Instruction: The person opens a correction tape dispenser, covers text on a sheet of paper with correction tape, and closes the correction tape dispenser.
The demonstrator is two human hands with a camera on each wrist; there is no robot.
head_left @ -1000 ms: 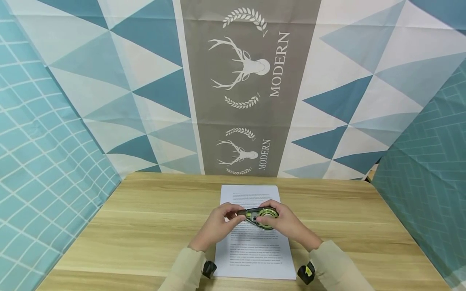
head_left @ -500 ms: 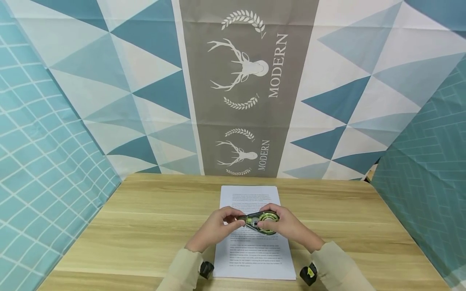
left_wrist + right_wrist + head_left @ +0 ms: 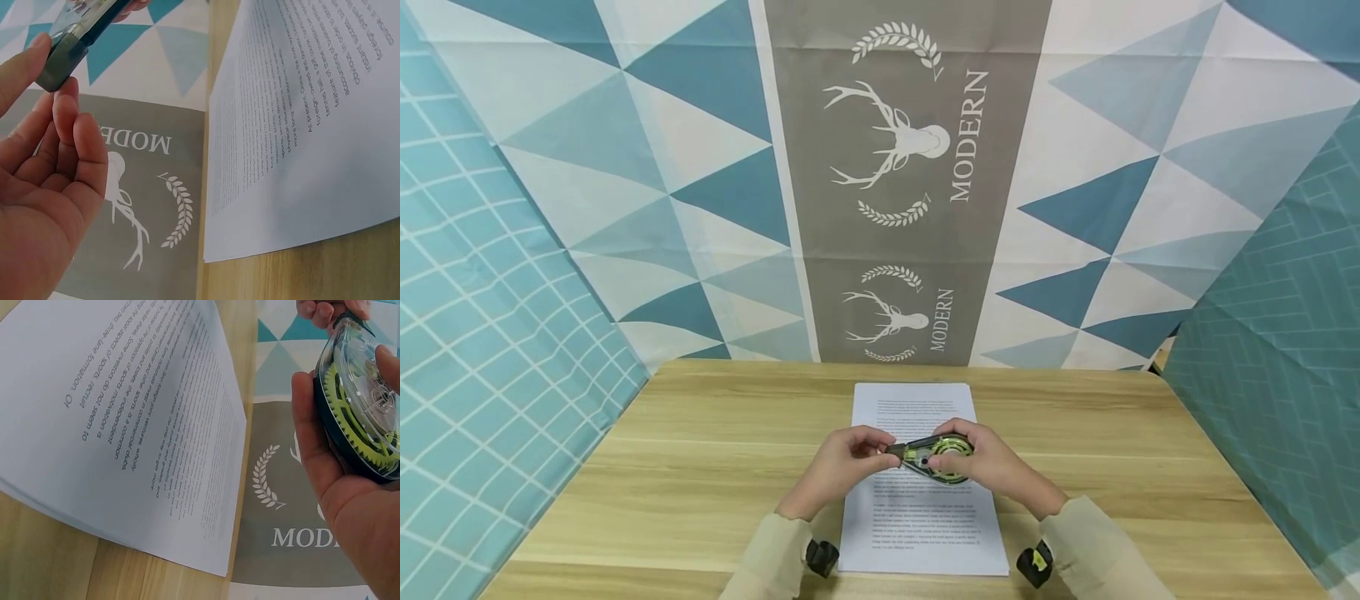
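Observation:
A correction tape (image 3: pixel 914 456) with a clear case, dark edges and yellow-green gear wheels is held above the printed pages, its narrow end pointing left. My right hand (image 3: pixel 1002 467) grips the wide round end, thumb on top of the case. At the narrow end, my left hand (image 3: pixel 837 469) pinches the dark cap (image 3: pixel 62 62) between thumb and forefinger. Close up in the right wrist view, the yellow-green gear (image 3: pixel 342 406) shows through the clear shell. The fingers hide part of the wide end, and whatever the cap covers is out of sight.
Beneath both hands lies a stack of printed paper (image 3: pixel 925 546) on the wooden table (image 3: pixel 700 467). Patterned cloth (image 3: pixel 880 167) hangs behind the table, with teal cloths at either side. Each wrist wears a small dark device (image 3: pixel 822 557).
Both hands have sunk slightly with the correction tape, and the left hand has drifted a little left. Each hand keeps its hold. The head view has shifted slightly.

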